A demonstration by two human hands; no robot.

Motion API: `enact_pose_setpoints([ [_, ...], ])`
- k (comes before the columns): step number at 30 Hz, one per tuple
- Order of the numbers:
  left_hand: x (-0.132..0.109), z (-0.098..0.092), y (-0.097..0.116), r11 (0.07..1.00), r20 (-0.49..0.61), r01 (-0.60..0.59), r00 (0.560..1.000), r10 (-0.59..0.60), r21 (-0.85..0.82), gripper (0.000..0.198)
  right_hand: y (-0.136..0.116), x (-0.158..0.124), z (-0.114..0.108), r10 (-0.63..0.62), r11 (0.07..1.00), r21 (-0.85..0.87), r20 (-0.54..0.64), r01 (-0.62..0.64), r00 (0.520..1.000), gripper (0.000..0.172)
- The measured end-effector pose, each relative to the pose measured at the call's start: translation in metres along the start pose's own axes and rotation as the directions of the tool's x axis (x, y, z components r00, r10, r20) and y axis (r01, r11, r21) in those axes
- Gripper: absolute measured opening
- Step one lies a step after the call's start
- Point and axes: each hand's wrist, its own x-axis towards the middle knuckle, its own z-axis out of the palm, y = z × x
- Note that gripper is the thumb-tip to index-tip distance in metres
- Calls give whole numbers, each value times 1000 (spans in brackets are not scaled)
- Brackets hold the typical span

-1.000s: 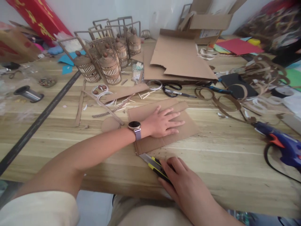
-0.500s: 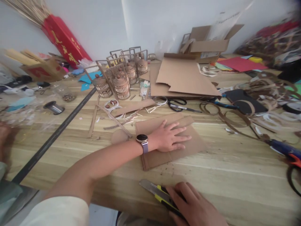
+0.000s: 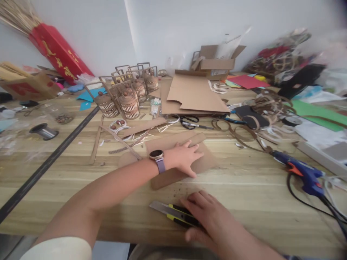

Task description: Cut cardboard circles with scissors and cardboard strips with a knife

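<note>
My left hand [image 3: 187,158], wearing a watch [image 3: 156,155] on its wrist, is open with fingers spread. It lies on a piece of brown cardboard [image 3: 166,177], covering its middle. Nearer to me, a yellow-and-black utility knife [image 3: 176,213] rests flat on the table, its wide blade extended and pointing left. My right hand [image 3: 207,215] is closed loosely over the handle's rear part, fingers and thumb on either side; the palm hides the handle's end. Bits of brown debris lie between the knife and the cardboard.
Behind are small woven lanterns [image 3: 129,104], large cardboard sheets [image 3: 193,90] and black scissors [image 3: 189,122]. A blue glue gun [image 3: 298,171] with its cord lies to the right, near brown strips [image 3: 248,131]. A black bar [image 3: 58,155] and a wire spool [image 3: 43,131] are left.
The view has swung right. My left fingers have drawn back slightly across the cardboard. My right hand has shifted a little over the handle, while the knife stays in place on the table.
</note>
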Motion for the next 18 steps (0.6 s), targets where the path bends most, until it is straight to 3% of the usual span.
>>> enact_pose_setpoints([
  [3, -1, -4, -4, 1000, 11, -14, 1000, 14, 12, 94, 17, 3, -13, 12, 999, -39, -73, -15, 997, 26],
  [7, -1, -16, -13, 998, 34, -58, 998, 58, 12, 96, 51, 8, -18, 33, 985, -161, -159, -59, 987, 27],
  [11, -2, -38, -21, 997, 82, -83, 993, 83, -10, 97, 71, 18, -19, 152, 986, -39, -198, -162, 968, 39],
  [18, -4, -55, -30, 994, 140, -68, 987, 80, -90, 101, 72, 28, -17, 311, 916, 330, -219, -229, 925, 26],
])
